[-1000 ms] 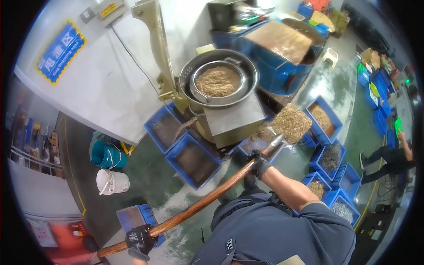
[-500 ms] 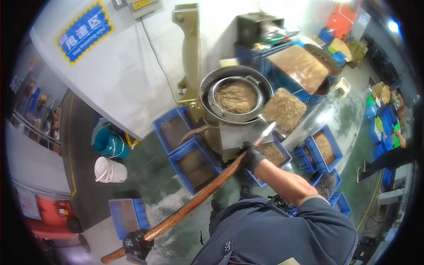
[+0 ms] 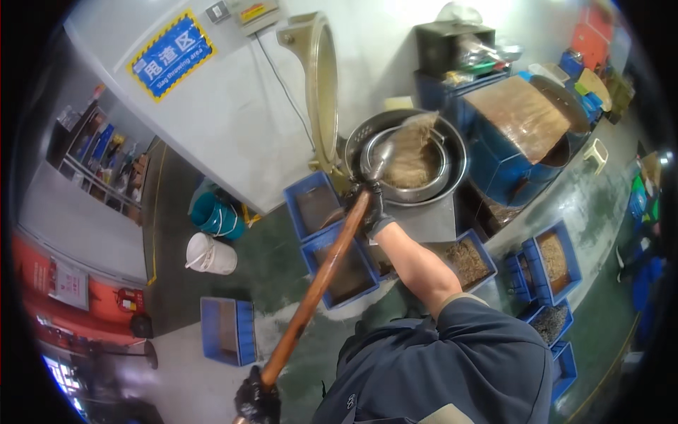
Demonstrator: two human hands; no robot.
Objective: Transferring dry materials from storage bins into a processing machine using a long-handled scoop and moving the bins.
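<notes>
My right hand [image 3: 376, 206], black-gloved, is closed round a shovel [image 3: 319, 283] near the lower end of its wooden handle. Farther back, at the lower left, my left hand [image 3: 257, 401] in a black glove grips the same handle. The shovel's metal head reaches over a round steel drum [image 3: 458, 172] and looks tilted on its side; motion smears it. Inside the drum sits a smaller steel ring-shaped basket [image 3: 443, 178]. Brown, shredded-looking material [image 3: 415, 164] fills that basket, and more of it shows blurred by the shovel head.
Blue bins [image 3: 311, 205] stand left of the drum. To the right are a bin of brown material [image 3: 469, 263] and several stacked bins [image 3: 558, 258]. Large blue barrels [image 3: 487, 159] stand at the back right. White and teal buckets [image 3: 212, 254] are on the left floor.
The loaded shovel head has swung left from beside the drum to over the basket and turned. Both hands moved with the handle, which now stands steeper. The view has shifted too.
</notes>
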